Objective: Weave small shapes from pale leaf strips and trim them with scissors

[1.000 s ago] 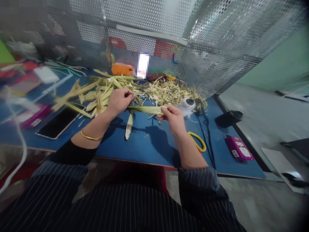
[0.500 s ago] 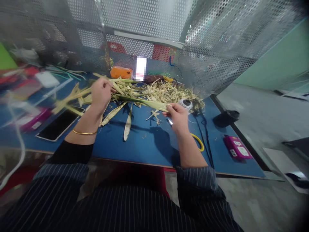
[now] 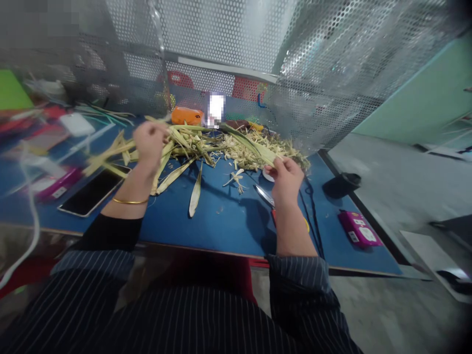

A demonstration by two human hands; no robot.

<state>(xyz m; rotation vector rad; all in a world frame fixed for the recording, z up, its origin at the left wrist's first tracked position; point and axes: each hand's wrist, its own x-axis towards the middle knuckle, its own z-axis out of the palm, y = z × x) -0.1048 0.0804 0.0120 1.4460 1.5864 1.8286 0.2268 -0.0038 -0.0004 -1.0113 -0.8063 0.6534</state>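
Observation:
A long pale green leaf strip [image 3: 254, 145] rises from my right hand [image 3: 288, 179] and arches back to the left over the pile. My right thumb and fingers are pinched on its near end. My left hand [image 3: 150, 142] is closed around the end of a leaf strip at the pile's left side; whether it is the same strip I cannot tell. Dried leaf strips [image 3: 184, 140] lie under and between the hands, with two loose leaves pointing toward me. Scissors [image 3: 264, 195] lie under my right wrist, partly hidden. A white roll [image 3: 268, 174] is mostly covered by my right hand.
Shredded leaf scraps [image 3: 276, 147] are heaped at the back of the blue table [image 3: 217, 223]. A phone [image 3: 94, 191] and a purple pack [image 3: 61, 184] lie left; another purple pack [image 3: 359, 228] and a black cup [image 3: 341, 185] stand right. Behind rises a perforated metal screen [image 3: 221, 29].
My right hand has moved right with its leaf strip, which now arches up instead of lying stretched across. More of the scissors shows. My left hand has shifted slightly left.

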